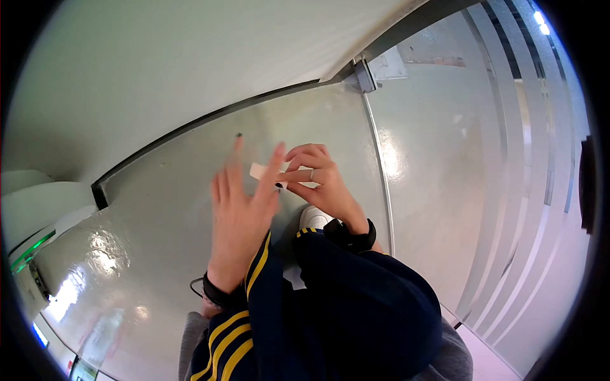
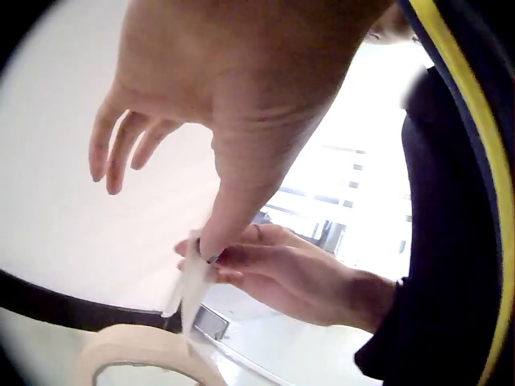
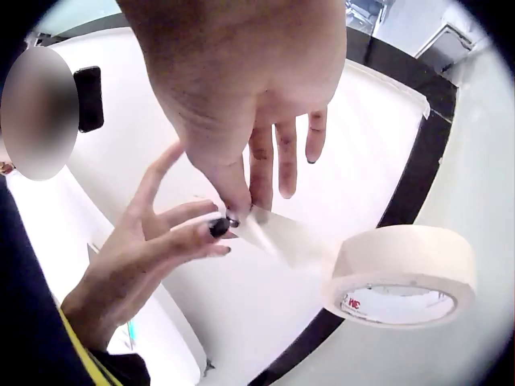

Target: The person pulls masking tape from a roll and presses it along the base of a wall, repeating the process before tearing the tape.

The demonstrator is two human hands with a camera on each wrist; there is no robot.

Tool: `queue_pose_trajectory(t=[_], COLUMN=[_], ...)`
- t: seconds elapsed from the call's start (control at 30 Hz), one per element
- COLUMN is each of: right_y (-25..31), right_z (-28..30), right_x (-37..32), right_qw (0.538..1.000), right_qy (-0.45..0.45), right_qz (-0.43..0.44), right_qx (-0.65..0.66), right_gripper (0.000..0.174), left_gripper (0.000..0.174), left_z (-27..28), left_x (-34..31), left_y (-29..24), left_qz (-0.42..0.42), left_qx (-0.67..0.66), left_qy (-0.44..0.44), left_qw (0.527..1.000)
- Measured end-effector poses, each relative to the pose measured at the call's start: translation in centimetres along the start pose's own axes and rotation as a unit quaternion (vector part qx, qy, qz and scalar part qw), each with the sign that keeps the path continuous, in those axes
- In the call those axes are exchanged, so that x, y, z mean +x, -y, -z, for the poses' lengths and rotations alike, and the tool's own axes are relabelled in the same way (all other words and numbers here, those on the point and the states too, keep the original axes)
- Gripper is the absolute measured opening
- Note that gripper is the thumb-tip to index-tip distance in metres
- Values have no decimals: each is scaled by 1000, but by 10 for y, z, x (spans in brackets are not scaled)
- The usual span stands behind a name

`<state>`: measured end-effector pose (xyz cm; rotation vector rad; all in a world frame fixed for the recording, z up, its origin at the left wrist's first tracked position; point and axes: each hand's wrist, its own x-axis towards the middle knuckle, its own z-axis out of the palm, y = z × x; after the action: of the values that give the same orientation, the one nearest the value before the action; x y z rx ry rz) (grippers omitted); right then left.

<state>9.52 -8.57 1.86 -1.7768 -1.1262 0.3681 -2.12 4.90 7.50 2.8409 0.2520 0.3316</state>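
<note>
My right hand (image 1: 324, 184) pinches a pale tape strip (image 3: 278, 237) between thumb and fingertips, its other fingers extended. From that strip hangs a cream tape roll (image 3: 406, 253), also low in the left wrist view as a ring (image 2: 133, 342). Blurred in the head view, my left hand (image 1: 241, 203) has fingers spread and some pointing forward. Its thumb lies against the strip (image 2: 193, 285) beside the right fingertips; whether another left finger grips the strip is unclear. Part of the tape (image 1: 257, 170) shows between the hands, mostly hidden by them.
A white wall or panel (image 1: 190, 63) with a dark lower edge stands ahead. At the right is a striped glass panel (image 1: 508, 190). Shiny floor (image 1: 152, 209) lies beneath the hands, with a white shoe (image 1: 312, 218) below the right hand.
</note>
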Motion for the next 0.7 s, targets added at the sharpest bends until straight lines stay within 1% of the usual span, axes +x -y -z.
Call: queue_pose_trajectory(t=[0.07,0.1,0.13,0.17,0.2,0.23,0.27,0.3,0.33,0.37,0.4,0.47,0.5,0.53,0.57,0.6,0.63,0.67,0.7], right_y=[4,7,8,10,13,16,18,20,22,24,26,25,24,22,18,12,8,7,0], right_z=[3,5,6,9,13,15,17,19,21,23,25,28,30,31,32,34,38,44,47], right_x=[-2,-3,-4,-5,-5,-4,-3,-2,-1,-2,-2,-3,-4,-6,-7,-8,-9,-8,-10], right_qw=[1000,999,998,998,996,994,994,991,987,987,986,985,983,982,982,972,959,958,957], right_qy=[-5,-32,-58,-58,-83,-108,-108,-133,-157,-156,-162,-169,-178,-186,-186,-222,-258,-250,-251], right_qz=[-7,-17,-28,-27,-24,-22,-22,-18,-16,-19,-18,-14,-17,-21,-21,-69,-117,-143,-143], right_qx=[-5,-8,-10,-8,-14,-21,-19,-26,-35,-38,-38,-37,-31,-24,-24,-11,1,13,11], right_gripper=[29,30,31,31,31,31,31,31,31,31,30,29,27,25,25,25,24,18,18], left_gripper=[77,77,81,86,86,84,83,83,77,71,71,53,53,44,36,36,33,29,29], left_z=[-3,-7,-14,-23,-49,-87,-106,-108,-110,-113,-117,-127,-133,-139,-143,-140,-135,-133,-134], left_x=[1,0,-3,-7,-14,-25,-30,-28,-25,-23,-21,-16,-14,-12,-11,-12,-14,-16,-19], left_y=[13,18,24,27,30,32,31,25,15,4,-6,-16,-13,-10,-7,-9,-11,-13,-11], left_qz=[67,68,117,162,164,187,205,205,154,102,103,148,147,47,-54,-54,-27,-1,-3], left_qx=[-84,-84,-239,-386,-384,-529,-658,-657,-624,-588,-592,-550,-550,-510,-464,-464,-483,-500,-501], left_qy=[-7,-7,32,69,69,2,-65,-63,-44,-25,-25,34,34,10,-14,-13,-12,-12,-11], left_qw=[994,994,964,906,906,828,722,723,765,802,799,821,822,859,884,884,875,866,866])
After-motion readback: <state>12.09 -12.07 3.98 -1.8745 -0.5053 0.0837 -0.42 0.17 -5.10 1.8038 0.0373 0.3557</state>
